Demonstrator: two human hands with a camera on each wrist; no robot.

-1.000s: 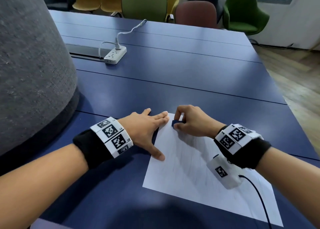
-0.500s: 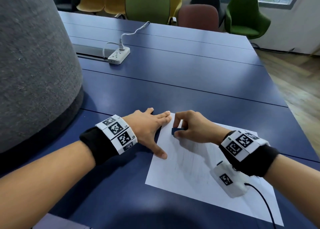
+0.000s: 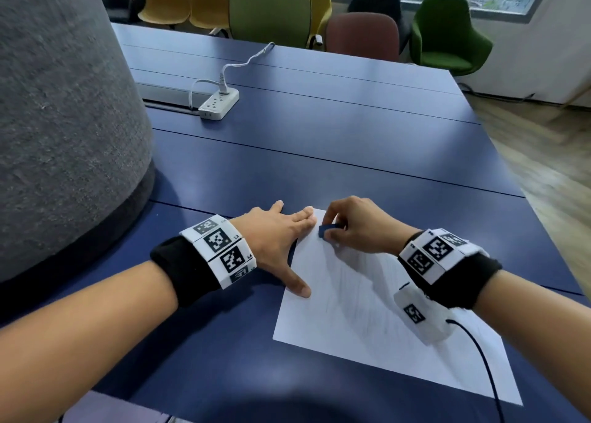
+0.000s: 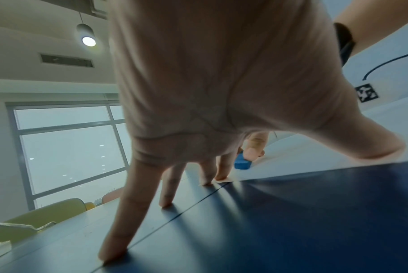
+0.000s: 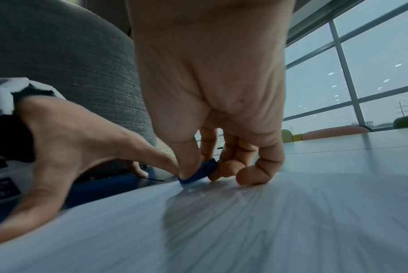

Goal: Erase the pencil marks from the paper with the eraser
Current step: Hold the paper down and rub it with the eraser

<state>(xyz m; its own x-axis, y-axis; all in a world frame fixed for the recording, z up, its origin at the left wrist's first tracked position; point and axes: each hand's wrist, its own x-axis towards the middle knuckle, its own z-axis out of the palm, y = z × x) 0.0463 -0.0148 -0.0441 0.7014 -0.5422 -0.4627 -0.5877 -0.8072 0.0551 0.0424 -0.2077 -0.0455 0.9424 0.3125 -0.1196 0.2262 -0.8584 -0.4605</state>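
Observation:
A white sheet of paper (image 3: 367,320) with faint pencil strokes lies on the dark blue table (image 3: 319,154). My right hand (image 3: 358,227) pinches a small blue eraser (image 3: 326,230) between thumb and fingers and holds it down on the paper's far left corner. The same eraser (image 5: 198,173) touches the paper (image 5: 198,230) in the right wrist view, and it shows as a blue eraser (image 4: 242,164) past my left fingers. My left hand (image 3: 281,243) lies spread flat, its thumb on the paper's left edge and its fingertips by the far corner.
A large grey felt-covered column (image 3: 64,128) stands close on the left. A white power strip (image 3: 219,104) with a cable lies further back on the table. Coloured chairs (image 3: 271,13) line the far edge. A black cable (image 3: 479,358) runs from my right wrist over the paper.
The eraser and my right hand have shifted slightly over the paper's far left corner. My left hand stays pressed in place.

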